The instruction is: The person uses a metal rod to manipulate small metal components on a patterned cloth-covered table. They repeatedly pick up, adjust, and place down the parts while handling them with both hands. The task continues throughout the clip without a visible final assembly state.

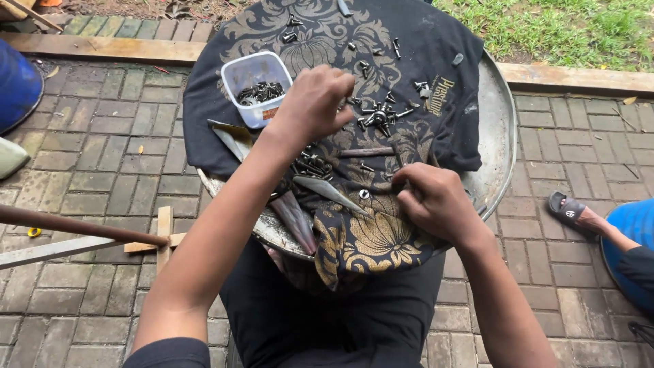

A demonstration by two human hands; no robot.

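Brick paving surrounds a cloth-covered tray [501, 129]; left hand [315, 102] hovers, fingers curled over screws [380, 117]; right hand [436, 201] pinches the cloth [381, 238].

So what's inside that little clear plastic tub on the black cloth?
The plastic tub holds a heap of small dark metal pieces, like screws or clips, against its far side. The near part looks bare. The left hand beside it hides nothing inside.

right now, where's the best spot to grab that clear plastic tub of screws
Take the clear plastic tub by its two long side walls, coming from above with fingers spread over the open rim. It stands upright and lidless on the black cloth, so keep it level, probably.
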